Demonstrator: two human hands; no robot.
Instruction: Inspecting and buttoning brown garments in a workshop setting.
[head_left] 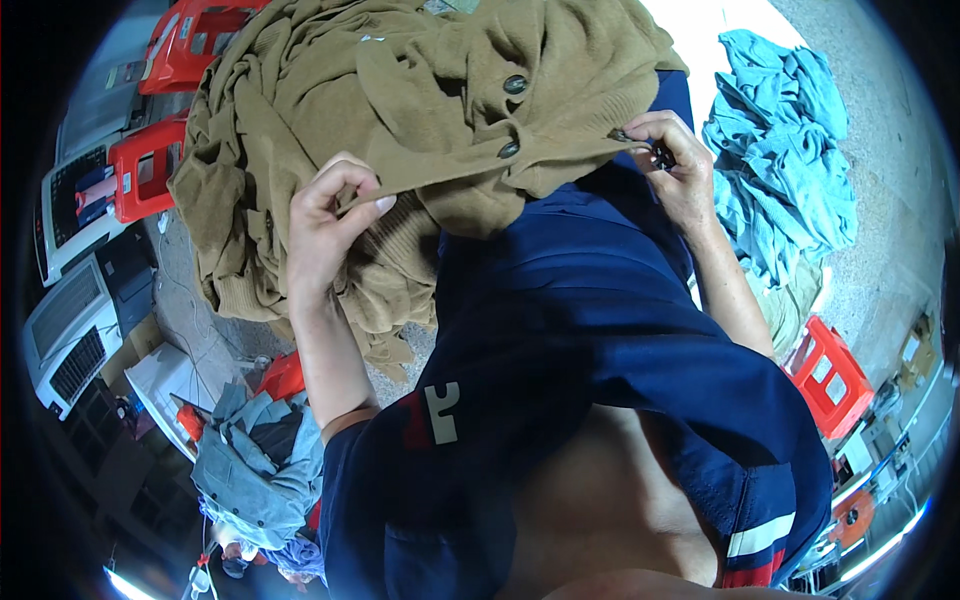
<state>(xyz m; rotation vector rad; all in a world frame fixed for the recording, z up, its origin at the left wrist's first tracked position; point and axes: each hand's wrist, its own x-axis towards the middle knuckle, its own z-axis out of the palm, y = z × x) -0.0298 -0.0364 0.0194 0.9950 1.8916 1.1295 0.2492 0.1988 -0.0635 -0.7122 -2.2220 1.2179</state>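
A brown knitted cardigan (pixel 420 110) with dark round buttons lies in heavy folds across my lap. Its button band is stretched sideways between my two hands. My left hand (pixel 335 205) pinches one end of the band between thumb and fingers. At the other end, my right hand (pixel 675 165) is closed on the band close to a dark button. A small dark thing also shows at the right fingers; whether it is another button or a tool, I cannot tell. Two more buttons sit between the hands, one on the band and one on the fabric above it.
Crumpled turquoise fabric (pixel 780 150) lies to the right on a white surface. Red plastic stools (pixel 150 165) stand at the left, and another red stool (pixel 830 380) at the lower right. Grey-blue garments (pixel 255 465) are heaped at the lower left, near white machine-like boxes (pixel 70 330) and loose cables.
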